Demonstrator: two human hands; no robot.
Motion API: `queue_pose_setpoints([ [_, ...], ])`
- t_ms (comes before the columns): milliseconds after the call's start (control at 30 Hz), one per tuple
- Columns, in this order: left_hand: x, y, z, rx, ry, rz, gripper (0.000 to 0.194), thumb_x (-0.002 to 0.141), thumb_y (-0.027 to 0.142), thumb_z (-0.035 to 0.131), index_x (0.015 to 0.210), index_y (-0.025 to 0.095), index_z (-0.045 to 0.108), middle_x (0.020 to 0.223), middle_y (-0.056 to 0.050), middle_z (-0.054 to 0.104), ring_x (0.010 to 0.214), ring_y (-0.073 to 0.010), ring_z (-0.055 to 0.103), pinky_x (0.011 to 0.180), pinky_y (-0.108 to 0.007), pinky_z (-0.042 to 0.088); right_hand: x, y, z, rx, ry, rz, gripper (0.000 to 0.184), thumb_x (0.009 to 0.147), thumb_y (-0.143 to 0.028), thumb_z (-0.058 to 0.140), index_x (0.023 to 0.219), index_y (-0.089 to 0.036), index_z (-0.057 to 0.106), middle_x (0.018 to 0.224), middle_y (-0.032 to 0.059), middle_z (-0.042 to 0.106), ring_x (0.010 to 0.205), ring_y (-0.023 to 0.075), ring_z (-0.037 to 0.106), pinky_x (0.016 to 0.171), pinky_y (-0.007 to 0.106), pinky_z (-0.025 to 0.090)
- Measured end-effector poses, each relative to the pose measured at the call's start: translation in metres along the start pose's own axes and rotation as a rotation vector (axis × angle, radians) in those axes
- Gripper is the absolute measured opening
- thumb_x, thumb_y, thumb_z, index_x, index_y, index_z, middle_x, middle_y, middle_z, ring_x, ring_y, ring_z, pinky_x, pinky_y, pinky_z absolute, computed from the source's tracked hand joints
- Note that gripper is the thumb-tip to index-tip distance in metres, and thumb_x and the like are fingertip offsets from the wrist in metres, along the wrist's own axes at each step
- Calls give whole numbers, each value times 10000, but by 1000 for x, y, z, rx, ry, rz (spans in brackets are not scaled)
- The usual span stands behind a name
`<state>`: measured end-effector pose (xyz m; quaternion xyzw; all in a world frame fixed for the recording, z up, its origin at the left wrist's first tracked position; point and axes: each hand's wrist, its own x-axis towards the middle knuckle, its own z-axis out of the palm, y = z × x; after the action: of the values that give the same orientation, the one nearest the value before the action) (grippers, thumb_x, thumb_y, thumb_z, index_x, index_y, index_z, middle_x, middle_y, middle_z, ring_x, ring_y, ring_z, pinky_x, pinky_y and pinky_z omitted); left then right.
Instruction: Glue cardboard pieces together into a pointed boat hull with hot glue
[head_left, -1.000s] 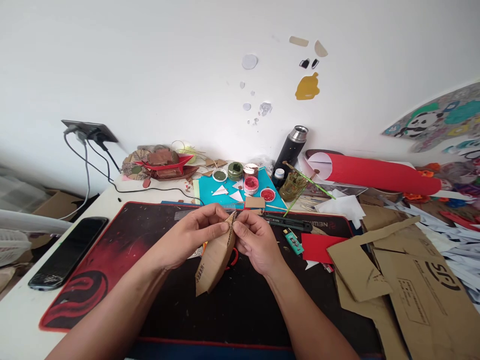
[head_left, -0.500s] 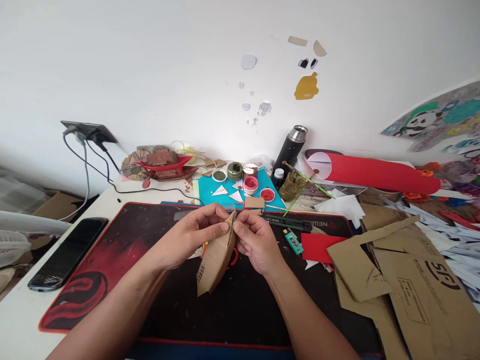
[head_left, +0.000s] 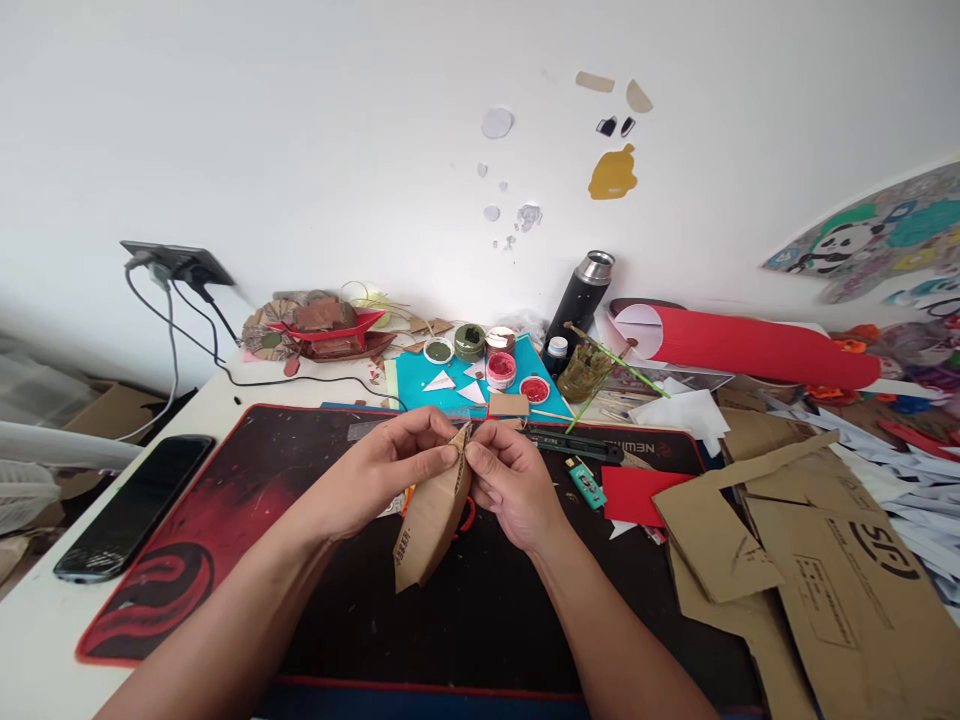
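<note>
My left grip (head_left: 381, 463) and right grip (head_left: 517, 485) pinch the far end of a cardboard piece (head_left: 430, 522) over the mat (head_left: 465, 645).

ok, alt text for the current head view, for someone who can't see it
A left hand and right hand pinch the far end of a bent cardboard piece above a black-and-red desk mat. Beyond are open paint pots on a blue sheet; a phone lies left, cut cardboard sheets right.

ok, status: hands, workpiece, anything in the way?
Left hand, right hand pinching upper end of tan boat-shaped cardboard piece. Piece slanting down over black-and-red mat. Curved red loop partly hidden behind it, clear of both grips.
</note>
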<state>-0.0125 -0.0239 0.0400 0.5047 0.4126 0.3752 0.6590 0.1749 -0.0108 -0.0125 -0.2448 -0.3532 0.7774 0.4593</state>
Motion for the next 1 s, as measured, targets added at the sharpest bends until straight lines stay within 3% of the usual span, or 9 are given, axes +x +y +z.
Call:
queue_pose_setpoints([
  [1000,-4,5,-4,-16,43,-20,327,920,465,872,1026,196,719,903,-18,747,839,-185,696,784,-296,525,-4,-3,8,-2,-2,31,440,837,-527,933,798,-206,634,514,-117,439,411,40,276,391,166,232],
])
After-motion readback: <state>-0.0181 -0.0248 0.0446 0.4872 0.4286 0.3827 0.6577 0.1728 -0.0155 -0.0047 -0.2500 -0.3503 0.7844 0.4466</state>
